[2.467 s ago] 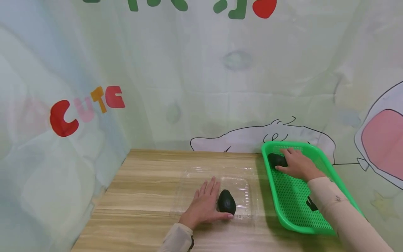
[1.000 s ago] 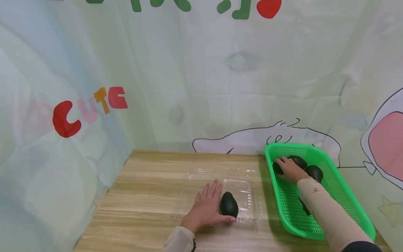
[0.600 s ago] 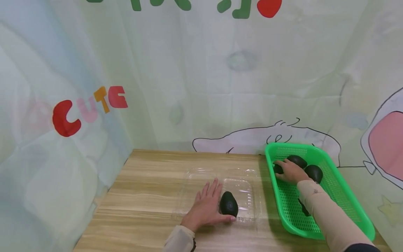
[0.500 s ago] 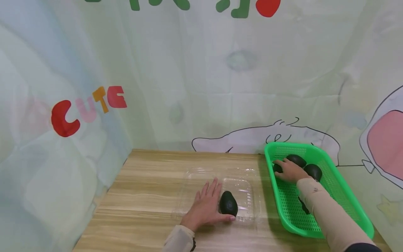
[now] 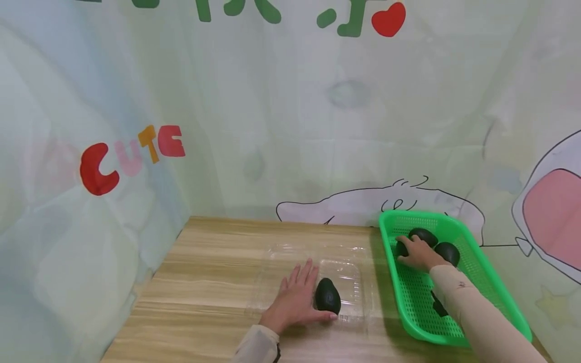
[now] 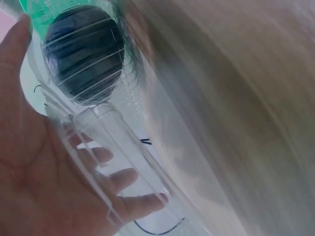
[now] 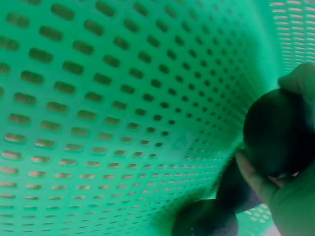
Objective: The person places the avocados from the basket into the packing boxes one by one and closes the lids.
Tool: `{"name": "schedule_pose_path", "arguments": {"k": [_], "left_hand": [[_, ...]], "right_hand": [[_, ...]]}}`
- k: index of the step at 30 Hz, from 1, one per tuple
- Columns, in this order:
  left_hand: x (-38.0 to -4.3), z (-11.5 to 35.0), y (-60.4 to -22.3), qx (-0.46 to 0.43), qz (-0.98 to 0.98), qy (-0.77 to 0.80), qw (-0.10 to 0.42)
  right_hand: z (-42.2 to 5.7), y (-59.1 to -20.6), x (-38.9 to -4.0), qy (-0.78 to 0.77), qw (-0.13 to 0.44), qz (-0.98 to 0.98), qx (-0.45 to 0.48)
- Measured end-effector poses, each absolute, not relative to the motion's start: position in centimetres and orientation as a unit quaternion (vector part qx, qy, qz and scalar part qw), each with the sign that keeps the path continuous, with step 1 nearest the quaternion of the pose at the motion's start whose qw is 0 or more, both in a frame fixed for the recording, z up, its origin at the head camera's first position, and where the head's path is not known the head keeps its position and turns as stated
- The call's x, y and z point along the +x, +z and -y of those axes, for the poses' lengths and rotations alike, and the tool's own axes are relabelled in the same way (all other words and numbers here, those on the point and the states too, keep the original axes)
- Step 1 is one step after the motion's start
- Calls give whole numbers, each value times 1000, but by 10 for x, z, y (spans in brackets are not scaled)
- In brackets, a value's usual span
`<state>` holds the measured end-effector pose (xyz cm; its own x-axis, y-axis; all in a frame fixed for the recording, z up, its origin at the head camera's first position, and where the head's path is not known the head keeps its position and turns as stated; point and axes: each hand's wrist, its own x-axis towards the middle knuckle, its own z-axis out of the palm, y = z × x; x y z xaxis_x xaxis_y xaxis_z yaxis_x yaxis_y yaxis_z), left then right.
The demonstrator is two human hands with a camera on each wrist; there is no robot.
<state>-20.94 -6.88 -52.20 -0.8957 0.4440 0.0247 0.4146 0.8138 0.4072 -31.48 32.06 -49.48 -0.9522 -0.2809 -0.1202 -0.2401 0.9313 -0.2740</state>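
My left hand (image 5: 295, 301) rests on the clear plastic clamshell (image 5: 347, 270), fingers straight and spread. Beside its thumb, an avocado (image 5: 328, 296) lies in the clamshell's right half; the left wrist view shows this avocado (image 6: 84, 54) through the ridged plastic wall. Inside the green basket (image 5: 400, 307), my right hand (image 5: 419, 254) grips a dark avocado (image 5: 401, 249) by the far left wall. Fingers and thumb curl round that avocado (image 7: 275, 132) in the right wrist view. Two more avocados (image 5: 423, 236) lie close to the right hand.
The wooden table (image 5: 204, 267) carries the clamshell at its middle and the basket on its right side. A printed cloth backdrop (image 5: 254, 126) hangs behind and to the left. The basket's raised rim (image 5: 495, 282) surrounds the right hand.
Since the earliest frame, my right hand has shifted toward the near side within the basket, and two avocados beside it have come into sight. My left hand stays on the clamshell.
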Motion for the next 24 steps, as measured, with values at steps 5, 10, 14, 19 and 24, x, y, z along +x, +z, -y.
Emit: {"name": "schedule_pose_path", "arguments": {"k": [5, 10, 14, 19, 24], "left_hand": [[-209, 69, -523, 224, -953, 201, 40], [-207, 69, -521, 224, -952, 206, 42], [-208, 68, -520, 225, -949, 218, 45], [-209, 68, -520, 225, -947, 224, 46], [-210, 68, -520, 225, -947, 224, 48]], "right_hand": [[-322, -484, -297, -156, 43, -981, -104], [-323, -466, -277, -179, 33, -980, -77], [-323, -450, -260, -186, 12, -980, -64], [-321, -434, -240, -202, -13, -978, -51], [-315, -421, -221, -217, -40, -974, -39]]}}
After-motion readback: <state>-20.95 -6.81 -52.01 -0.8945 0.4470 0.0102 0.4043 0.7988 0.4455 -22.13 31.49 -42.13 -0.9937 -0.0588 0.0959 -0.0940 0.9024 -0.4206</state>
